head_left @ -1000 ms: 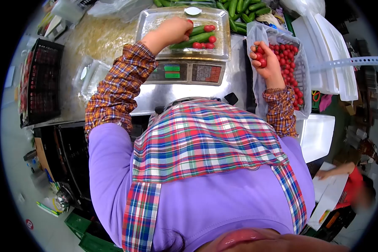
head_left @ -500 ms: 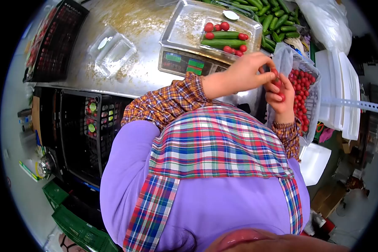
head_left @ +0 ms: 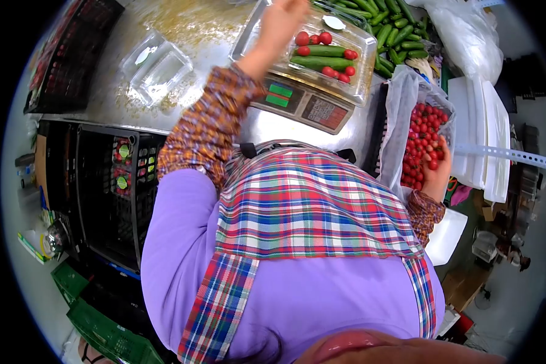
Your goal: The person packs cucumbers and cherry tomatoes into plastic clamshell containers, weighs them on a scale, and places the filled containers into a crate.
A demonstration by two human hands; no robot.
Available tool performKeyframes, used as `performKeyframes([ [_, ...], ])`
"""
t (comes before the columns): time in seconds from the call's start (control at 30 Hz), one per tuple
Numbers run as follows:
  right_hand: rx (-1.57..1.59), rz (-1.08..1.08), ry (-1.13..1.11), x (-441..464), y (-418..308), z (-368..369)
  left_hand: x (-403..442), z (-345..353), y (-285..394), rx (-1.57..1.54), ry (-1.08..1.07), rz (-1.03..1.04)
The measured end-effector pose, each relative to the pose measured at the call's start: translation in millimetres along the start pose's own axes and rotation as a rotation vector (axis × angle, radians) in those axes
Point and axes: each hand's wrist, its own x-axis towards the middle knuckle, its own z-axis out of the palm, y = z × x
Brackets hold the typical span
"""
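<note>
My left hand (head_left: 280, 29) is blurred over the upper left of the clear tray (head_left: 363, 91), its fingertips smeared at the top edge of the view. The tray sits on a scale (head_left: 303, 106) and bears a clear pack with two cucumbers (head_left: 323, 63) lying side by side and several small red tomatoes (head_left: 326, 38) at their ends. At the right, my right hand (head_left: 438, 173) is at the near right side of a lined crate (head_left: 394, 115) of cherry tomatoes (head_left: 428, 121), its fingers curled around tomatoes.
Clear plastic containers (head_left: 158, 70) lie on the metal table (head_left: 212, 36). A black crate (head_left: 73, 54) stands at the left. Cucumbers (head_left: 400, 30) are heaped behind the tray, beside a plastic bag (head_left: 467, 36). White foam boxes (head_left: 479, 133) stand at the right.
My left hand has gone from the tray to my right hand and back up over the tray. My right hand has moved right and down, into the tomato crate. The view has shifted.
</note>
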Motion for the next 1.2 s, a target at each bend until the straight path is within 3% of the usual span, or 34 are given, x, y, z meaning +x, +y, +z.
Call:
performKeyframes([
  [0.07, -0.307, -0.093, 0.076, -1.8, 10.7, 2.1, 43.4, -23.2, -25.6, 0.172, 0.135, -0.006],
  [0.17, -0.637, -0.180, 0.103, 17.0, 32.9, -19.4, 81.4, -32.5, -85.5, 0.152, -0.040, -0.339],
  [0.27, -0.935, -0.194, 0.069, 34.3, 46.2, -42.2, 82.9, -12.8, -69.3, 0.332, -0.200, -0.520],
  [0.37, -1.245, -0.284, 0.005, 25.5, 48.7, -30.2, 75.0, 1.1, -56.9, 0.165, -0.257, -0.602],
  [0.43, -1.596, -0.656, 0.037, 17.9, 42.4, -19.1, 78.9, 8.2, -54.5, 0.031, -0.237, -0.661],
  [0.47, -1.766, -0.850, 0.056, 14.0, 37.2, -10.0, 80.1, 5.7, -52.3, -0.015, -0.224, -0.588],
  [0.57, -1.262, -0.727, 0.007, 10.6, 24.0, 28.0, 65.3, -9.3, -32.2, -0.050, -0.186, -0.399],
  [0.6, -1.072, -0.684, -0.005, 10.3, 23.6, 39.3, 57.6, -15.3, -27.5, 0.024, -0.286, -0.327],
  [0.7, -0.629, -0.283, -0.174, -1.9, 13.8, 99.7, 19.7, -25.4, -22.3, 0.300, -0.524, -0.096],
  [0.73, -0.633, -0.172, -0.234, -5.3, 14.2, 120.5, 4.3, -26.8, -27.9, 0.427, -0.561, -0.006],
  [0.8, -0.721, 0.029, -0.346, 6.0, 31.0, 150.1, -23.3, -27.0, -21.3, 0.530, -0.463, 0.393],
  [0.87, -0.834, 0.115, -0.430, 15.1, 51.8, 175.6, -42.1, -27.0, -16.3, 0.595, -0.354, 0.246],
  [0.97, -0.882, 0.238, -0.545, 37.4, 76.8, 191.4, -46.9, -28.7, -9.7, 0.452, -0.422, -0.265],
  [1.07, -0.762, 0.313, -0.593, 52.5, 89.3, 193.3, -46.9, -33.9, -23.4, 0.129, -0.369, -0.443],
  [1.2, -0.615, 0.340, -0.585, 48.6, 92.1, 185.4, -46.5, -37.5, -22.8, -0.052, -0.343, -0.633],
])
